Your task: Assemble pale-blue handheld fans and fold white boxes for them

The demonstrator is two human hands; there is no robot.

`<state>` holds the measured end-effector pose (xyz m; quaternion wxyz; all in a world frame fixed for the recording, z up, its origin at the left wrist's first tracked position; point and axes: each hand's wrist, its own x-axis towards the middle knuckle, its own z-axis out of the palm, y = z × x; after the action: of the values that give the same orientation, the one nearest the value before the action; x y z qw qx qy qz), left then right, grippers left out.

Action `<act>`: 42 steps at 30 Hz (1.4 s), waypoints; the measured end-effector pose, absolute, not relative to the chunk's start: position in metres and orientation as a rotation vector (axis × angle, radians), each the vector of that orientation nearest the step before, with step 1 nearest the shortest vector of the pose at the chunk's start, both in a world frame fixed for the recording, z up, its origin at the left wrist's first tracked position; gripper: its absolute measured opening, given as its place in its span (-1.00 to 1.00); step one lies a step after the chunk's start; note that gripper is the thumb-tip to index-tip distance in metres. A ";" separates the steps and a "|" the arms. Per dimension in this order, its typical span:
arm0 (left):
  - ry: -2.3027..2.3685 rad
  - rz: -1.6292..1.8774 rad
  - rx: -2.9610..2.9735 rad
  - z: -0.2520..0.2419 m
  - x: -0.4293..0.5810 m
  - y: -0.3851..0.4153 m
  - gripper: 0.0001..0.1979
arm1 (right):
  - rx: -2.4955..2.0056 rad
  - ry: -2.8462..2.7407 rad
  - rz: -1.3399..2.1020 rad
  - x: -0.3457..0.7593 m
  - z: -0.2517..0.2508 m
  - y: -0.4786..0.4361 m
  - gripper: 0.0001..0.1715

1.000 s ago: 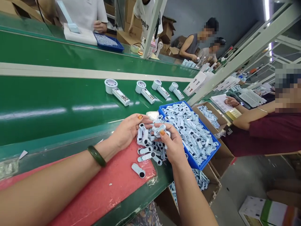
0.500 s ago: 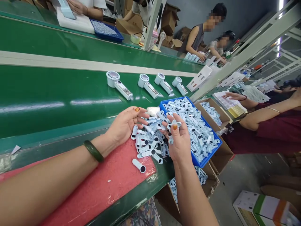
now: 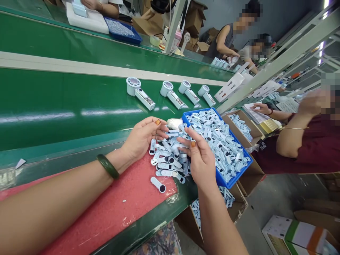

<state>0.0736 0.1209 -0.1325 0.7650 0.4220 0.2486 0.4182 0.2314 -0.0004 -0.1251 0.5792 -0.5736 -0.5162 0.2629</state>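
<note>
My left hand [image 3: 140,138], with a dark green bangle on its wrist, is held at the left side of a heap of small pale-blue plastic pieces [image 3: 166,165]. Its fingers are loosely curved and apart, with nothing seen in them. On the heap's other side, my right hand [image 3: 202,161] has its fingers spread over the pieces. A few blurred pieces show just below its fingertips. One loose piece [image 3: 158,185] with a dark round end lies on the red mat [image 3: 114,216]. Beside my right hand stands a blue tray [image 3: 240,173] full of the same pieces.
Several pale-blue handheld fans [image 3: 140,94] lie on the green conveyor belt [image 3: 66,102]. A white lump [image 3: 174,124] sits behind the heap. Cardboard boxes [image 3: 255,166] of pieces stand at the right, below a slanted metal post [image 3: 255,74]. Co-workers are across the belt and at the right.
The pale-blue pieces that my right hand held have left its fingers, and those fingers have spread. My left hand has barely moved. The co-worker at the right has raised an arm.
</note>
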 end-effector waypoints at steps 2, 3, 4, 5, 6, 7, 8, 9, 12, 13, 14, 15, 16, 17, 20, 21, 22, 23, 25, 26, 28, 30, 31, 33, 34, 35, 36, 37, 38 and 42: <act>0.537 0.895 0.927 -0.133 0.073 0.121 -0.73 | -1.402 -1.320 0.460 0.230 -0.123 -0.001 -0.55; 0.534 0.889 0.931 -0.134 0.073 0.121 -0.74 | -1.419 -1.363 0.381 0.230 -0.122 0.000 -0.53; 0.531 0.885 0.940 -0.134 0.073 0.121 -0.74 | -1.433 -1.387 0.312 0.231 -0.121 0.000 -0.52; 0.524 0.886 0.957 -0.135 0.073 0.120 -0.74 | -1.442 -1.391 0.259 0.231 -0.121 0.001 -0.51; 0.515 0.894 0.988 -0.135 0.073 0.119 -0.73 | -1.443 -1.382 0.227 0.231 -0.120 0.002 -0.49; 0.503 0.901 1.044 -0.135 0.073 0.118 -0.72 | -1.433 -1.367 0.216 0.231 -0.120 0.004 -0.48; 0.485 0.904 1.132 -0.135 0.073 0.116 -0.72 | -1.412 -1.354 0.229 0.231 -0.119 0.005 -0.45; 0.459 0.898 1.243 -0.135 0.073 0.114 -0.71 | -1.381 -1.347 0.258 0.230 -0.119 0.006 -0.42; 0.409 0.872 1.501 -0.136 0.074 0.109 -0.63 | -1.296 -1.380 0.336 0.225 -0.117 0.009 -0.34; 0.417 0.876 1.515 -0.136 0.074 0.108 -0.63 | -1.283 -1.393 0.354 0.224 -0.117 0.010 -0.32; 0.430 0.881 1.489 -0.137 0.075 0.108 -0.66 | -1.271 -1.399 0.370 0.223 -0.117 0.010 -0.31; 0.438 0.878 1.445 -0.138 0.075 0.108 -0.70 | -1.259 -1.396 0.390 0.222 -0.118 0.010 -0.31; 0.437 0.866 1.410 -0.139 0.076 0.108 -0.74 | -1.245 -1.384 0.412 0.221 -0.119 0.010 -0.32; 0.429 0.845 1.404 -0.139 0.076 0.108 -0.75 | -1.230 -1.371 0.430 0.220 -0.120 0.010 -0.33; 0.420 0.802 1.508 -0.140 0.077 0.109 -0.80 | -1.177 -1.353 0.458 0.218 -0.121 0.007 -0.38; 0.425 0.807 1.540 -0.140 0.076 0.109 -0.82 | -1.158 -1.356 0.466 0.218 -0.121 0.005 -0.38; 0.431 0.819 1.545 -0.139 0.076 0.109 -0.83 | -1.147 -1.364 0.467 0.218 -0.120 0.003 -0.39; 0.439 0.845 1.519 -0.138 0.074 0.110 -0.83 | -1.152 -1.371 0.461 0.219 -0.118 -0.001 -0.41; 0.473 0.888 1.431 -0.135 0.071 0.113 -0.82 | -1.202 -1.346 0.380 0.225 -0.116 -0.013 -0.47; 0.494 0.887 1.412 -0.134 0.069 0.115 -0.82 | -1.235 -1.296 0.294 0.230 -0.115 -0.021 -0.51; 0.516 0.822 1.454 -0.132 0.066 0.119 -0.80 | -1.287 -1.109 0.044 0.242 -0.114 -0.044 -0.60; 0.514 0.753 1.510 -0.131 0.065 0.123 -0.75 | -1.346 -0.927 -0.224 0.252 -0.115 -0.068 -0.71; 0.513 0.758 1.500 -0.132 0.066 0.125 -0.72 | -1.391 -0.906 -0.324 0.254 -0.115 -0.078 -0.76; 0.524 0.844 1.378 -0.135 0.069 0.127 -0.68 | -1.478 -1.100 -0.391 0.248 -0.115 -0.089 -0.82; 0.532 0.897 1.289 -0.136 0.070 0.129 -0.67 | -1.503 -1.294 -0.351 0.240 -0.114 -0.089 -0.81; 0.540 0.939 1.201 -0.138 0.072 0.130 -0.67 | -1.504 -1.500 -0.278 0.230 -0.114 -0.085 -0.79; 0.551 0.966 1.125 -0.139 0.072 0.131 -0.67 | -1.490 -1.685 -0.193 0.218 -0.113 -0.077 -0.76; 0.561 0.977 1.067 -0.140 0.072 0.132 -0.67 | -1.488 -1.836 -0.115 0.206 -0.113 -0.067 -0.75; 0.570 0.977 1.030 -0.141 0.071 0.132 -0.68 | -1.508 -1.949 -0.067 0.194 -0.114 -0.055 -0.74; 0.584 0.936 1.005 -0.141 0.067 0.131 -0.69 | -1.701 -2.239 -0.111 0.165 -0.116 -0.012 -0.68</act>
<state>0.0672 0.1312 -0.1405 0.7345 0.4570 0.2655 0.4257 0.1650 -0.0125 -0.1164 0.1631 -0.5964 -0.7850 -0.0391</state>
